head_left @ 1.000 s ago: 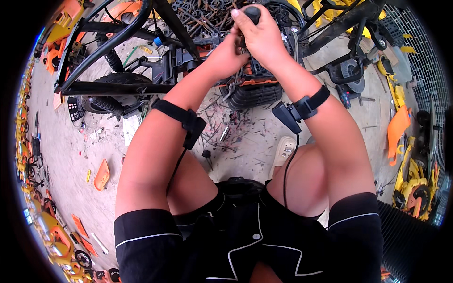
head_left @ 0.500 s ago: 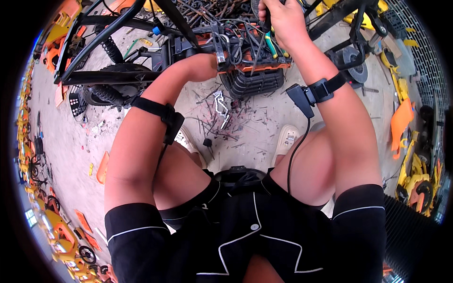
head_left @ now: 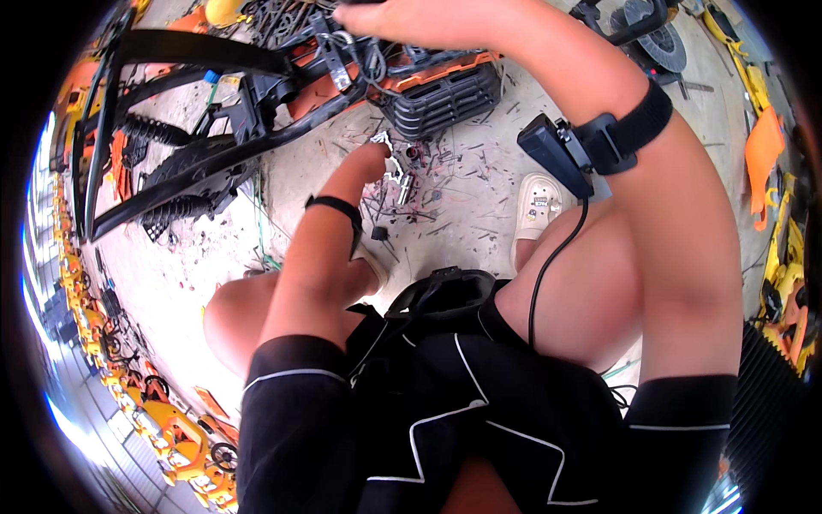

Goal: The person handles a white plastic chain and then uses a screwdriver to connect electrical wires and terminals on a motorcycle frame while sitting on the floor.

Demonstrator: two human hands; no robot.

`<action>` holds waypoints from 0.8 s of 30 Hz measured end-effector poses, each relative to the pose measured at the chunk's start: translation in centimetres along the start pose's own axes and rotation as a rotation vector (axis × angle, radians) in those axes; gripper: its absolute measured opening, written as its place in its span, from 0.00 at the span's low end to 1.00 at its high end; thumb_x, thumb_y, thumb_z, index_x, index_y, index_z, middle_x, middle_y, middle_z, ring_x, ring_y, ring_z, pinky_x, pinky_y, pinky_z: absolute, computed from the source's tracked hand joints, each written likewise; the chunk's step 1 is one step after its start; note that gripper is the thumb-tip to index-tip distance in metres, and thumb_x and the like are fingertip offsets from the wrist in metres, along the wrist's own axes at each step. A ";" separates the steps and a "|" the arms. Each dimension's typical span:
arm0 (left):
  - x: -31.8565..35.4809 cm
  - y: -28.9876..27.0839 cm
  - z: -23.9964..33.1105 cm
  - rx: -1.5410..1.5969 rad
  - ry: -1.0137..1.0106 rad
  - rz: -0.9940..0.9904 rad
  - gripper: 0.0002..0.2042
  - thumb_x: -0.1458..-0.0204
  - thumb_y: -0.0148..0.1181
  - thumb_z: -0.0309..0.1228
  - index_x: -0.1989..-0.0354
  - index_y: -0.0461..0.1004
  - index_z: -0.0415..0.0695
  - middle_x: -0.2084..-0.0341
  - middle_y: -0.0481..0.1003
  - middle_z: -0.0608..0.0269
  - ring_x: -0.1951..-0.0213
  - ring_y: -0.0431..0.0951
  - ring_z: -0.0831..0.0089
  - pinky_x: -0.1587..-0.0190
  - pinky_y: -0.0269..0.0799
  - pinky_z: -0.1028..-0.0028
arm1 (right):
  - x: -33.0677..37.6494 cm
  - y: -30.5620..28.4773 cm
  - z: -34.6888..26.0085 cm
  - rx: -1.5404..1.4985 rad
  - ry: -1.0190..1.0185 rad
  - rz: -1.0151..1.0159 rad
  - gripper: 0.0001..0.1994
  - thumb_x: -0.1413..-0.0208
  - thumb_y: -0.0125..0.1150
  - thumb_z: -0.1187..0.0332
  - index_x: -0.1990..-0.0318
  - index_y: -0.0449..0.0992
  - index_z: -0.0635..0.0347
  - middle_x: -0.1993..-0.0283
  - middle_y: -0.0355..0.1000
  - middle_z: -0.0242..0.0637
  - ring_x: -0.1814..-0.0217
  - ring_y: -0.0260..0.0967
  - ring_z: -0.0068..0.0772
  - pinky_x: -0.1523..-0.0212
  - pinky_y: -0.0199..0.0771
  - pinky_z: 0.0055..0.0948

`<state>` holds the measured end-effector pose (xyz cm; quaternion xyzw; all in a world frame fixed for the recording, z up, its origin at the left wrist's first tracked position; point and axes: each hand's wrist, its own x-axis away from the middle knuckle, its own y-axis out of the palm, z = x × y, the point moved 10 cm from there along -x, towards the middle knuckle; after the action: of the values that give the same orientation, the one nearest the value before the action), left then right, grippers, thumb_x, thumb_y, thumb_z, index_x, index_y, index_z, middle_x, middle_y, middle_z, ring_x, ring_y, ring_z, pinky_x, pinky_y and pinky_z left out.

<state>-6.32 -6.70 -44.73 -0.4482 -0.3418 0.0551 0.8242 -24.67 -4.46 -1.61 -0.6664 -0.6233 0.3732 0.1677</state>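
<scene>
My left hand (head_left: 373,158) hangs low over the floor beside a pale, crooked strip (head_left: 395,163); its fingers are hidden beneath it, so I cannot see a grip. My right hand (head_left: 402,20) reaches across to the left, above the vehicle chassis (head_left: 317,101) with its orange parts and loose cables (head_left: 375,62). Something dark touches the right hand at the top edge of the picture, mostly cut off, and its fingers cannot be made out. Below that hand sits a black ribbed part (head_left: 445,101) under an orange edge.
Black frame tubes (head_left: 214,176) stretch across the left, over a wheel and shock absorbers (head_left: 180,208). Scraps and cut wires litter the floor (head_left: 462,206). Another wheel (head_left: 655,43) lies at the far right. Yellow and orange panels (head_left: 765,163) line both sides.
My left hand has dropped away from the chassis toward the floor. The right hand has swung left from its raised place with a dark-handled tool. The view has shifted, and the frame tubes appear lower.
</scene>
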 end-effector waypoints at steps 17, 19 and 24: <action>-0.5 5.9 0.5 -0.569 -0.135 0.154 0.13 0.45 0.50 0.33 0.58 0.81 0.50 0.53 0.74 0.62 0.46 0.69 0.63 0.43 0.62 0.60 | 3.6 -4.3 -0.9 -0.323 0.024 -0.144 0.11 0.45 0.57 0.69 0.62 0.75 0.71 0.68 0.78 0.50 0.60 0.77 0.50 0.57 0.76 0.39; -1.6 4.5 2.5 -0.539 -0.049 0.145 0.12 0.46 0.50 0.32 0.59 0.80 0.47 0.54 0.75 0.61 0.45 0.69 0.61 0.43 0.62 0.61 | 3.9 -4.3 -1.5 -0.316 0.094 -0.238 0.11 0.44 0.56 0.69 0.63 0.76 0.72 0.69 0.78 0.50 0.60 0.78 0.48 0.57 0.76 0.39; -0.8 -1.5 3.8 -0.106 0.017 0.022 0.11 0.49 0.57 0.33 0.60 0.77 0.41 0.58 0.77 0.53 0.51 0.74 0.56 0.49 0.69 0.62 | 4.0 -4.4 -6.0 -0.028 0.012 -0.076 0.11 0.46 0.58 0.68 0.65 0.76 0.71 0.69 0.77 0.53 0.61 0.77 0.50 0.58 0.76 0.41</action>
<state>-9.54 -5.23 -42.57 -0.4952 -0.3322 0.0421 0.8016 -23.77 1.58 4.26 -0.6468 -0.6521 0.3538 0.1764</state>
